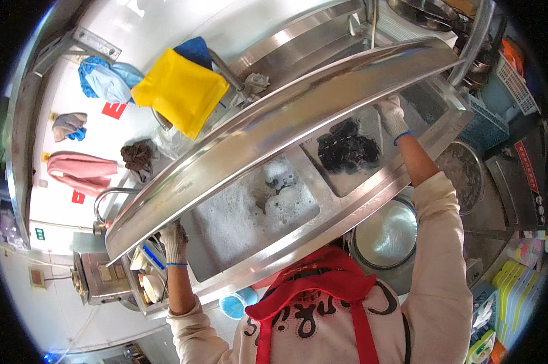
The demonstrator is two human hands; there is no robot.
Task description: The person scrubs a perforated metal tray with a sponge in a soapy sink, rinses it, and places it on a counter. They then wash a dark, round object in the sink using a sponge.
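Observation:
A long stainless steel panel (274,123), bent by the lens, stretches across the view above a steel sink. My left hand (173,239), in a knitted work glove with a blue cuff edge, grips its near edge close to the left end. My right hand (391,113), gloved alike, grips the same edge towards the right end. Fingers of both hands are partly hidden by the panel. Below it, one sink basin (196,261) holds water with white foam (296,202). Dark, shiny items (349,148) lie in the basin to its right.
Yellow cloth (183,91) hangs beyond the panel at upper left. A metal post (472,45) stands by its right end. Large round pots (385,232) stand right of my body, near a blue crate (483,123). A small container with utensils (151,282) is beside my left wrist.

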